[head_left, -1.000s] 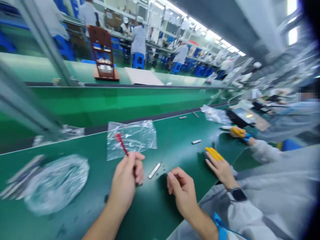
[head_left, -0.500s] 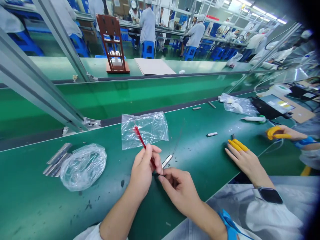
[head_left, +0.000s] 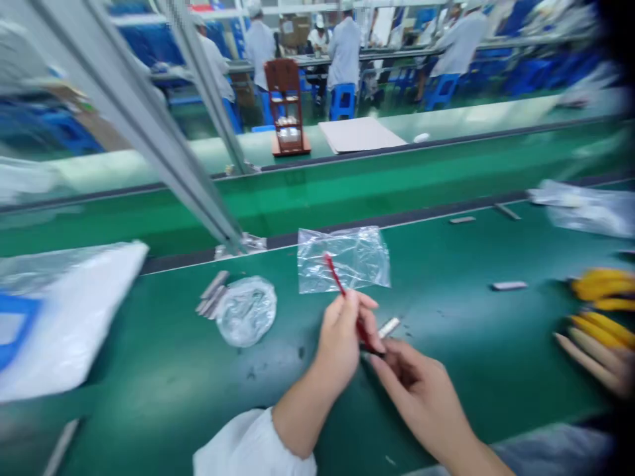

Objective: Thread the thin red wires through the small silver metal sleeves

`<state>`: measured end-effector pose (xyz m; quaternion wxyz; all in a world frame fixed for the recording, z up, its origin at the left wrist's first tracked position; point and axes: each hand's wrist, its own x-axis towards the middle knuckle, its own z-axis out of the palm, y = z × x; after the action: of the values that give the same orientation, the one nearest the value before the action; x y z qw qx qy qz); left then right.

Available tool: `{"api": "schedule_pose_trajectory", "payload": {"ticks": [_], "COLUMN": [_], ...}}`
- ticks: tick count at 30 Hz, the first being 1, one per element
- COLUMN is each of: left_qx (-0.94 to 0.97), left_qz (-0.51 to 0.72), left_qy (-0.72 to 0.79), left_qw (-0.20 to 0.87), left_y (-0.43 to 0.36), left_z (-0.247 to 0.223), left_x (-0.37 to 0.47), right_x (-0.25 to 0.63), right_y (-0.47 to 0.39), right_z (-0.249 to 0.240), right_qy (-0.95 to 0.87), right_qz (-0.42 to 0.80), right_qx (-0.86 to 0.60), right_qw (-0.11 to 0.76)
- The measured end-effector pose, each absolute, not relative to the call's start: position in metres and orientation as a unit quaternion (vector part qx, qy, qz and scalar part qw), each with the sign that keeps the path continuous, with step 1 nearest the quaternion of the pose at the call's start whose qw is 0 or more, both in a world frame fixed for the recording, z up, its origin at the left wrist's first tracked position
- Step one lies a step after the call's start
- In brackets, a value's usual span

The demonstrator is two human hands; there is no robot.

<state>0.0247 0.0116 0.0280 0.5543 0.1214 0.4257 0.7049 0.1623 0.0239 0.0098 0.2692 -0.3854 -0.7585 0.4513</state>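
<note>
A thin bundle of red wires (head_left: pixel 335 272) slants up out of my left hand (head_left: pixel 342 337), whose fingers are closed around it. Close beside it, my right hand (head_left: pixel 426 387) pinches at the dark lower end of the bundle; its fingertips partly hide what they grip. Just behind the fingertips a small silvery bar (head_left: pixel 389 328) lies on the green bench. Beyond my hands is a flat clear plastic bag (head_left: pixel 357 264), with the wire tips showing in front of it.
A crumpled round clear bag (head_left: pixel 247 311) and several grey metal strips (head_left: pixel 212 295) lie to the left. Further left is a large white bag (head_left: pixel 94 311). A co-worker's hand with yellow finger covers (head_left: pixel 602 330) is at right, near another small bar (head_left: pixel 509 286). A metal post (head_left: pixel 163 145) rises at left.
My view has swung left, so everything sits further right and the white bag has come into sight. Both hands keep their hold on the red wires. The co-worker's hands appear closer together.
</note>
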Motion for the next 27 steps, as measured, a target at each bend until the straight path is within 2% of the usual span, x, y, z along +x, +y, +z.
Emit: {"api": "schedule_pose_trajectory", "payload": {"ticks": [6, 9, 16, 27], "left_qx": [0.147, 0.144, 0.139, 0.144], "left_qz": [0.693, 0.697, 0.691, 0.682], "left_qy": [0.465, 0.466, 0.445, 0.477], "left_qw": [0.530, 0.525, 0.553, 0.536], "left_y": [0.018, 0.016, 0.013, 0.010], "left_z": [0.018, 0.022, 0.029, 0.039], "left_x": [0.025, 0.025, 0.021, 0.023], "right_x": [0.167, 0.166, 0.157, 0.153], "right_y": [0.033, 0.031, 0.027, 0.025], "right_z": [-0.008, -0.002, 0.010, 0.015], "right_qy": [-0.758, -0.750, -0.753, -0.739], "right_qz": [0.461, 0.459, 0.456, 0.469], "right_qx": [-0.357, -0.367, -0.389, -0.381], "right_qw": [0.292, 0.304, 0.271, 0.298]}}
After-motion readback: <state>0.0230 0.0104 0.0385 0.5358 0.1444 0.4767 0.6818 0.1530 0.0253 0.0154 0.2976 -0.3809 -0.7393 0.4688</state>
